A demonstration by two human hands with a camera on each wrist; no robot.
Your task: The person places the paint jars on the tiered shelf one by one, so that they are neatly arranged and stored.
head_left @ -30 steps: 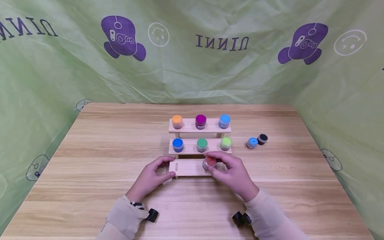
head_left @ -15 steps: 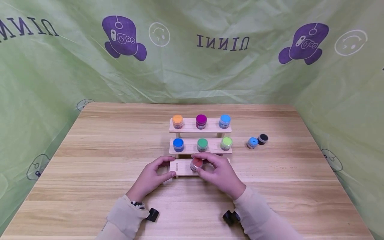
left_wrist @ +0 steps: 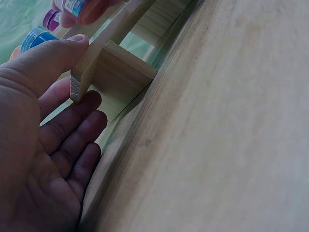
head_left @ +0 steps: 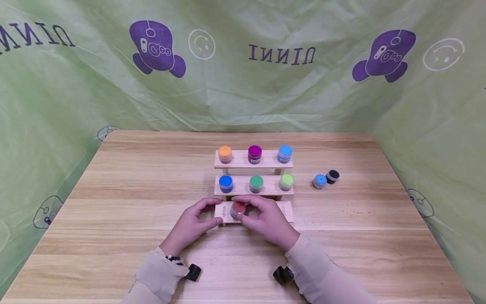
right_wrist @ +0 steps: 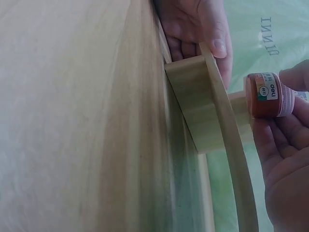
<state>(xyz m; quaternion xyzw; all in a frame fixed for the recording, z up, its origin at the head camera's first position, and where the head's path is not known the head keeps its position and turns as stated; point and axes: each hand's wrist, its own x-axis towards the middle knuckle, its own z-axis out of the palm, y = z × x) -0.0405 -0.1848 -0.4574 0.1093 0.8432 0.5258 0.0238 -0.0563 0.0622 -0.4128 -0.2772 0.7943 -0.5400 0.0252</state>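
Observation:
My right hand point(head_left: 268, 221) pinches a small reddish-brown paint jar point(head_left: 238, 209) between thumb and fingers, over the left part of the bottom tier of a wooden step rack point(head_left: 287, 214). In the right wrist view the labelled jar point(right_wrist: 264, 94) appears a little above the shelf board point(right_wrist: 229, 140). My left hand point(head_left: 193, 220) grips the left end of that tier. In the left wrist view the thumb point(left_wrist: 67, 50) rests at the board's end, with the fingers point(left_wrist: 79, 121) curved beneath it.
Orange point(head_left: 225, 154), purple point(head_left: 255, 154) and light blue point(head_left: 284, 154) jars stand on the top tier. Dark blue point(head_left: 225, 184), green point(head_left: 256, 184) and lime point(head_left: 286, 182) jars line the middle one. Right of the rack, a blue jar point(head_left: 319, 181) and a black jar point(head_left: 332, 176) sit on the table.
My right hand has carried the reddish-brown jar leftward along the bottom tier, from right of centre toward the left end. The left hand keeps its place on the rack.

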